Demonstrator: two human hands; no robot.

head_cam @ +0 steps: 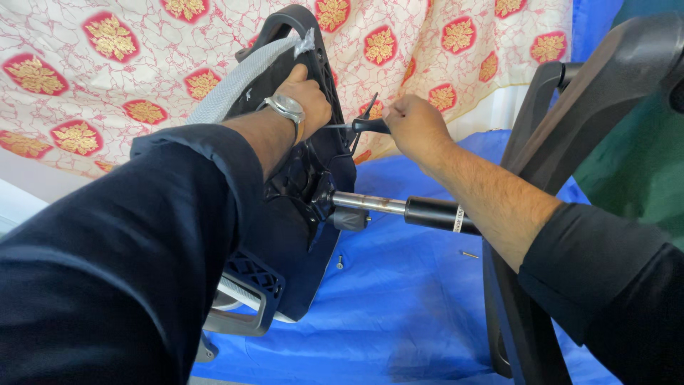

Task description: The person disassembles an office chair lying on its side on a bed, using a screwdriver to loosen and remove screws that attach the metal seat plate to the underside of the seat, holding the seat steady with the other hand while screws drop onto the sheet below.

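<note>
An office chair seat lies tipped on its side on the blue sheet, its underside facing right. The left hand is clamped over the far upper edge of the seat, a wristwatch on its wrist. Just right of it, the right hand is closed around the black handle of a screwdriver, whose thin shaft points left into the seat's underside. Nearer, below both hands, the gas cylinder juts rightward. A loose screw lies on the sheet.
</note>
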